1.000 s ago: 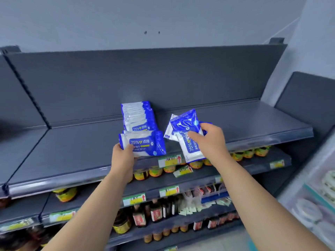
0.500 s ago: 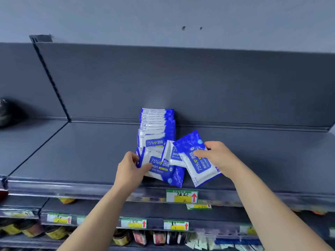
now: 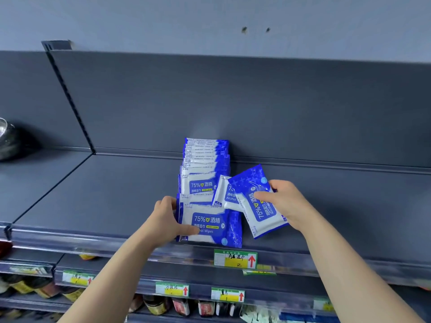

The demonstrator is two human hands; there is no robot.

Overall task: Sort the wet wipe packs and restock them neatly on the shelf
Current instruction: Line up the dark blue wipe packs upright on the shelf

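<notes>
I read this as the restocking step. My left hand [image 3: 164, 220], thumb and fingers curled, grips the front pack [image 3: 210, 226] at the shelf [image 3: 105, 197] lip, heading a row of packs [image 3: 205, 159] that runs toward 12 o'clock. At its 3 o'clock, my right hand [image 3: 288, 203] pinches 2 tilted loose packs [image 3: 261, 213]. Next, I judge, they need squaring and slotting in beside the row.

- Even, cool, fairly bright light; shadows soft.
- Faint pale sheen on the back panel [image 3: 205, 127], centre frame.
- Wide-angle bending toward edges; lower corners blurred.
</notes>
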